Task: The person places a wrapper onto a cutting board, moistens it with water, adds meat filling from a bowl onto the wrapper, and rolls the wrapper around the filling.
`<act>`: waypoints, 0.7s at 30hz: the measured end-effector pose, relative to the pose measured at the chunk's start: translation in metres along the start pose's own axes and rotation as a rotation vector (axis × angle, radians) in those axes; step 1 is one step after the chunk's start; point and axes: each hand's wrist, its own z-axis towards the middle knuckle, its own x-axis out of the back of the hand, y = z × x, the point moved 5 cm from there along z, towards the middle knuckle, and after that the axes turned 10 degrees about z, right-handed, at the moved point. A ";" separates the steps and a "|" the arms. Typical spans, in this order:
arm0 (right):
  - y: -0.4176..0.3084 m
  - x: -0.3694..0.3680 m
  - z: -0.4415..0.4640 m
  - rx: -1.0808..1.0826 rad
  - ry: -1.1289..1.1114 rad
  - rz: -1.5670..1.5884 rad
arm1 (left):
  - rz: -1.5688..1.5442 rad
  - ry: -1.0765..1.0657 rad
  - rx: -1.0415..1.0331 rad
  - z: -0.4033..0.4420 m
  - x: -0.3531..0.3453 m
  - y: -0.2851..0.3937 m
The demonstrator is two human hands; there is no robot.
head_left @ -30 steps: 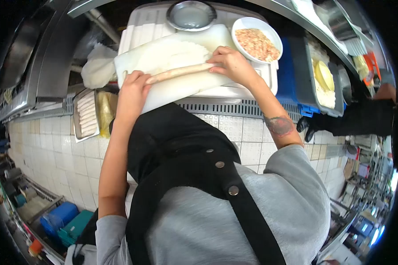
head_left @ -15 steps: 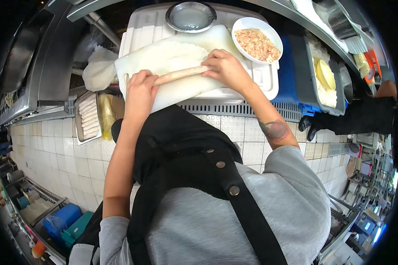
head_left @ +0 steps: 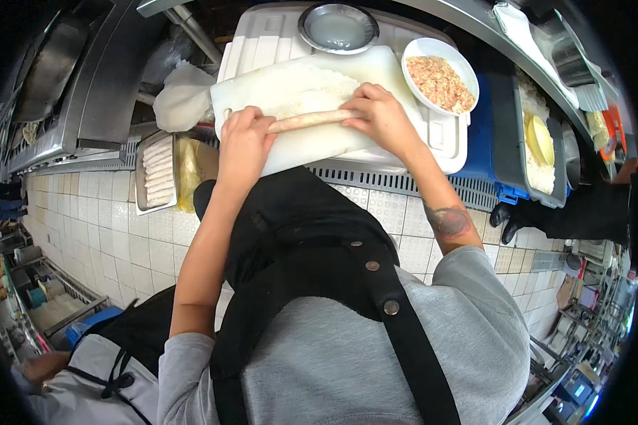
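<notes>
A long thin pale roll lies across the white cutting board. My left hand is closed on the roll's left end, and my right hand pinches its right end. Behind the roll, a thin white sheet or layer spreads over the board. At the back stands a metal bowl of cloudy liquid. The white bowl to the right holds a chopped pinkish filling.
A metal tray of similar rolls stands at left beside a yellowish plastic bag. Right of the board is a grey bin with a yellow bowl. One person is at lower left; another's dark-clad legs show at right.
The camera view has shifted, so the board and bowls appear further right. Both hands keep their hold on the roll. A person in a light top has come into view at lower left.
</notes>
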 end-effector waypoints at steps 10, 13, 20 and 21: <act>0.022 0.037 -0.053 -0.601 0.346 0.072 | -0.069 0.048 -0.113 0.013 -0.003 0.044; 0.013 0.025 -0.048 -0.658 0.328 0.077 | -0.120 0.001 -0.122 0.024 -0.025 0.074; -0.024 0.014 -0.012 -0.100 0.178 -0.089 | -0.239 0.014 -0.106 0.025 -0.036 0.065; -0.019 0.011 -0.010 -0.103 0.112 -0.066 | -0.270 0.010 -0.114 0.023 -0.033 0.061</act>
